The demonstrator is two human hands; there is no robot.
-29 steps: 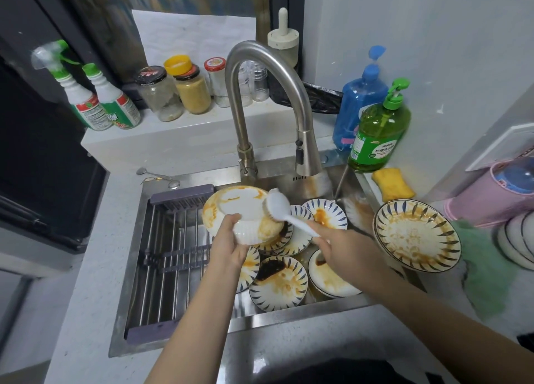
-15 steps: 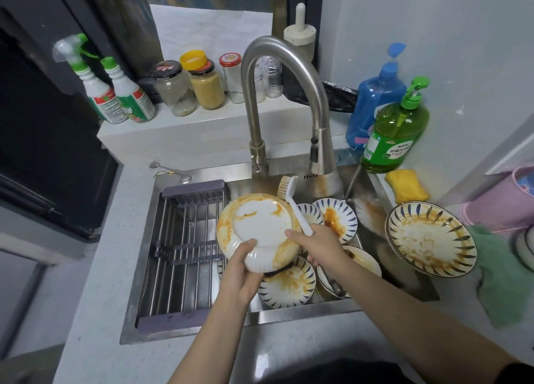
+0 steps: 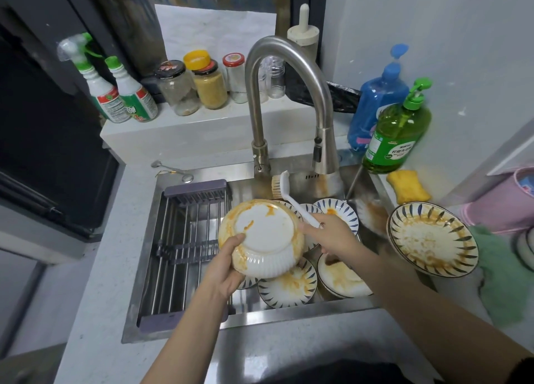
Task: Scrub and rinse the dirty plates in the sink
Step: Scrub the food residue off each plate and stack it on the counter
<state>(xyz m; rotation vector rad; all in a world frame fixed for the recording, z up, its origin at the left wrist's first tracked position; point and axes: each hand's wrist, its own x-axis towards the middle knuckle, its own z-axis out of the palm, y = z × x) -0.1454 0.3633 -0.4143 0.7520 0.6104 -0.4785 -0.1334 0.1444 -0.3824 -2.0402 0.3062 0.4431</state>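
A: Head view first: what sat in the sink (image 3: 202, 330)?

B: Several blue-rimmed dirty plates (image 3: 287, 287) lay stacked and overlapping on its right side, all smeared with orange sauce. The left side was taken up by a metal drying rack (image 3: 185, 239) with nothing on its bars.

A: And the hands?

B: The left hand (image 3: 228, 265) held a white bowl (image 3: 261, 239) above the plates, underside facing the camera, thumb on the base and fingers curled under the rim. Orange streaks ringed its base and side. The right hand (image 3: 332, 233) gripped the white handle of a scrub brush (image 3: 284, 190), fingers wrapped round it; the bristle head pointed away, up near the faucet (image 3: 289, 94) spout and apart from the bowl.

A: Anything on the counter (image 3: 95, 311)?

B: One large plate (image 3: 432, 239), sauce-caked, rested at the sink's right edge, partly over the rim. Behind it lay a yellow sponge (image 3: 409, 187), and beside that stood a green soap bottle (image 3: 394, 132), mostly full, and a blue bottle (image 3: 375, 103). A green cloth (image 3: 502, 276) lay near the right edge.

A: The ledge (image 3: 179, 126) behind?

B: Two spray bottles (image 3: 121, 94) and some jars (image 3: 208, 86): one was full of yellowish grains, another nearly empty.

A: Room to move?

B: Open space showed between bowl and faucet, and over the rack.
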